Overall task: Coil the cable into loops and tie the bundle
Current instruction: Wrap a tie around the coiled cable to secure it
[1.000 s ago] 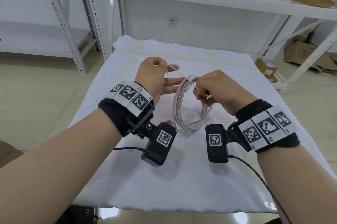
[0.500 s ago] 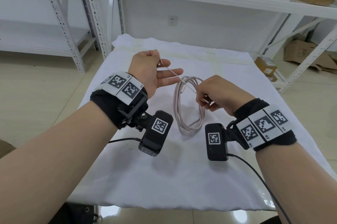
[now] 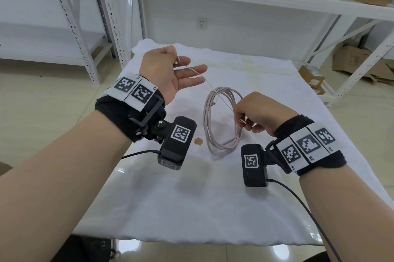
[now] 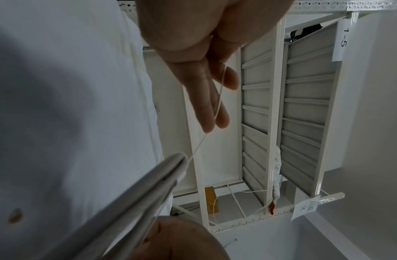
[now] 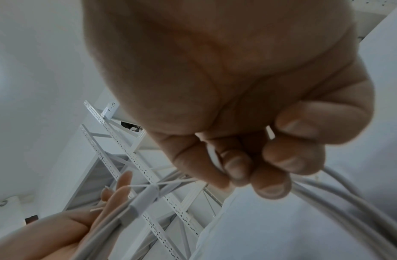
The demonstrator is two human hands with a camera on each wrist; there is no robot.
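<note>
Now both hands pull the tie [image 3: 204, 79] taut around the coiled cable [image 3: 221, 121].

Head view looking down, wrist views close, sharing cable [image 3: 221, 121]

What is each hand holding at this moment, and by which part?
Left hand pinches one end of the thin tie; right hand grips its other end.
</note>
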